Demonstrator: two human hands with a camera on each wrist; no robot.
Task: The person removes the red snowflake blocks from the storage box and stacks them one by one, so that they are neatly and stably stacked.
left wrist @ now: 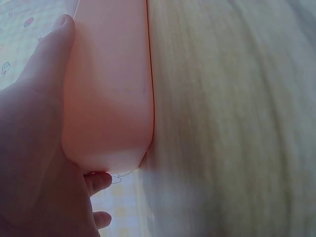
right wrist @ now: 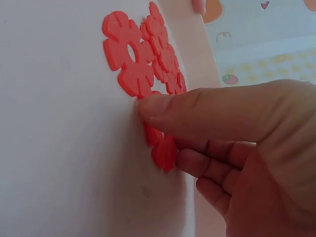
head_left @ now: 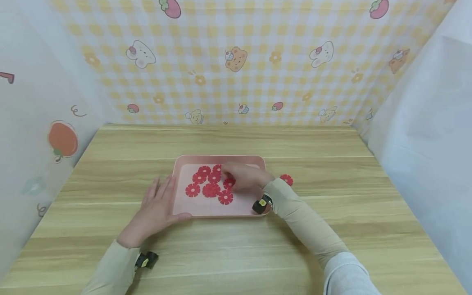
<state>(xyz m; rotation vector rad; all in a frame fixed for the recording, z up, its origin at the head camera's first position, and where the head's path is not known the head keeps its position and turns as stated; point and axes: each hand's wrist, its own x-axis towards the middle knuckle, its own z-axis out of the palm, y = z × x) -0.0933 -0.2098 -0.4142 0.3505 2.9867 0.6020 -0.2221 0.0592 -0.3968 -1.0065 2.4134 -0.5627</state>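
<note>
A shallow pink tray [head_left: 243, 209] lies on the table with several red, notched plastic snowflake discs [head_left: 193, 190] flat inside it, some overlapping. My right hand [head_left: 243, 176] reaches in from the right. In the right wrist view its thumb and curled fingers pinch a red disc [right wrist: 152, 136], partly hidden by the thumb, among the others. Around the tray's front left corner lies my left hand [head_left: 156, 211], fingers spread and straight along the left side, thumb along the front rim. The left wrist view shows that thumb by the tray's pink outer wall [left wrist: 108, 89].
One more red disc [head_left: 286, 179] lies on the wooden table [head_left: 332, 168] just right of the tray, beside the right sleeve. A yellow checked cloth [head_left: 206, 94] hangs behind the table, and pale sheets [head_left: 416, 102] close in both sides.
</note>
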